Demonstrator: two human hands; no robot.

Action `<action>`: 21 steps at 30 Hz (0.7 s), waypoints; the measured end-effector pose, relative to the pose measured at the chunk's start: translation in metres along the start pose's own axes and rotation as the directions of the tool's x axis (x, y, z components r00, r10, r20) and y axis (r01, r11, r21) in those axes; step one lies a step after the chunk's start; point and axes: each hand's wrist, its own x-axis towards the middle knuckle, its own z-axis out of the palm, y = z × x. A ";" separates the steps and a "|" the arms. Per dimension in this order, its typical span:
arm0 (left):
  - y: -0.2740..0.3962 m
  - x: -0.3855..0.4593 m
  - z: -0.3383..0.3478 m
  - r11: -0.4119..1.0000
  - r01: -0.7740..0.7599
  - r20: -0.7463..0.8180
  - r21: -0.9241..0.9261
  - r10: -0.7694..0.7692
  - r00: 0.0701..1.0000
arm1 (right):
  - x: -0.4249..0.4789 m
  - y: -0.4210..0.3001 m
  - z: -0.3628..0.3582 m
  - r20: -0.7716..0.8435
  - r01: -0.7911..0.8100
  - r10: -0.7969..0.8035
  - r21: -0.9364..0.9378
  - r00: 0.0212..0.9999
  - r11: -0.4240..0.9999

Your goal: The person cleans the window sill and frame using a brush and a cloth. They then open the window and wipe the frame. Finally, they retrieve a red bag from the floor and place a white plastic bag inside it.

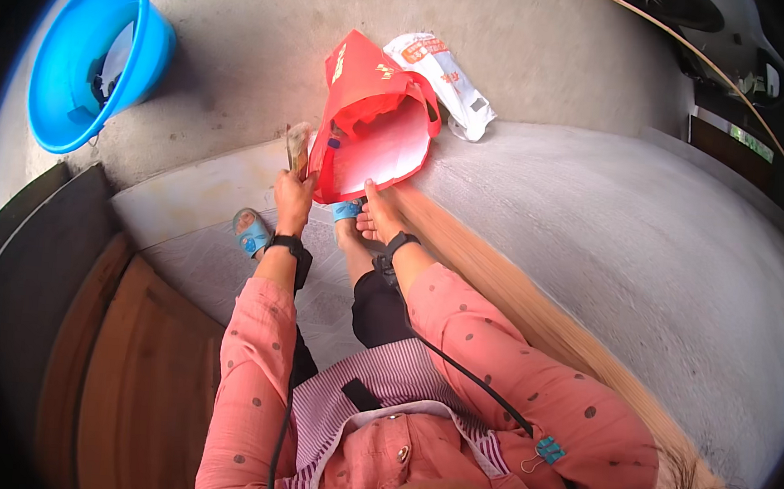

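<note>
A red fabric carrier bag point(360, 72) with yellow printing gapes towards me, showing its white lining. Something with a dark blue cap point(333, 143) sits just inside its left side. My left hand point(291, 201) grips a small clear plastic packet point(298, 148) beside the bag's left edge; its contents are too blurred to name. The thumb of my right hand point(382, 216) presses on the near rim of the bag, its other fingers curled below. Behind the bag lies a white plastic bag point(444, 78) with orange and red printing.
A large blue plastic basin point(140, 50) stands at the far left with dark items inside. A wooden door point(145, 363) is at my left. On the right, a wooden threshold strip point(473, 250) borders grey concrete point(604, 239). My feet wear blue slippers point(251, 236).
</note>
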 end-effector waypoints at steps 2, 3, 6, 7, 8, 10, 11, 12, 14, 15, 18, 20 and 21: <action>-0.016 0.020 -0.005 0.992 -0.060 -0.024 0.114 0.063 0.998 | 0.002 -0.014 0.024 -0.019 0.082 -0.085 -0.117 0.996 0.990; -0.014 0.028 -0.004 0.988 -0.079 -0.030 0.133 0.084 0.996 | 0.005 -0.020 0.031 -0.126 0.184 -0.204 -0.154 0.971 0.971; 0.021 0.043 0.007 0.984 -0.147 0.001 0.104 0.147 0.989 | 0.024 -0.034 0.009 -0.228 0.196 -0.244 -0.213 0.942 0.957; 0.014 0.046 -0.001 0.994 -0.097 0.001 0.053 0.097 0.995 | 0.014 -0.037 0.020 -0.210 0.221 -0.249 -0.150 0.945 0.964; 0.008 0.050 -0.011 0.999 -0.049 0.001 0.001 0.049 0.999 | 0.002 -0.040 0.030 -0.193 0.243 -0.255 -0.084 0.947 0.966; 0.014 0.058 -0.028 0.971 0.047 0.020 -0.233 -0.043 0.999 | -0.017 -0.047 0.032 -0.180 0.296 -0.281 0.063 0.943 0.953; 0.024 0.061 -0.035 0.976 0.027 0.013 -0.217 -0.025 1.000 | -0.023 -0.050 0.026 -0.159 0.306 -0.290 0.089 0.944 0.948; 0.048 0.061 -0.046 0.978 0.004 0.013 -0.207 -0.001 1.000 | -0.029 -0.054 0.013 -0.148 0.317 -0.299 0.116 0.943 0.941; 0.074 0.066 -0.071 0.976 -0.066 -0.023 -0.206 0.063 0.998 | -0.040 -0.061 0.001 -0.132 0.320 -0.300 0.175 0.945 0.931; 0.078 0.067 -0.082 0.981 -0.051 -0.019 -0.189 0.048 0.999 | -0.048 -0.064 0.000 -0.125 0.344 -0.326 0.187 0.937 0.920; 0.072 0.066 -0.108 0.987 -0.012 0.001 -0.159 0.013 1.000 | -0.074 -0.068 -0.003 -0.075 0.369 -0.362 0.204 0.929 0.907; 0.066 0.060 -0.113 0.982 0.047 0.040 -0.181 -0.041 0.998 | -0.076 -0.064 -0.006 -0.064 0.341 -0.335 0.196 0.940 0.919; 0.063 0.058 -0.115 0.978 0.077 0.060 -0.194 -0.067 0.996 | -0.076 -0.062 -0.008 -0.061 0.328 -0.322 0.191 0.945 0.925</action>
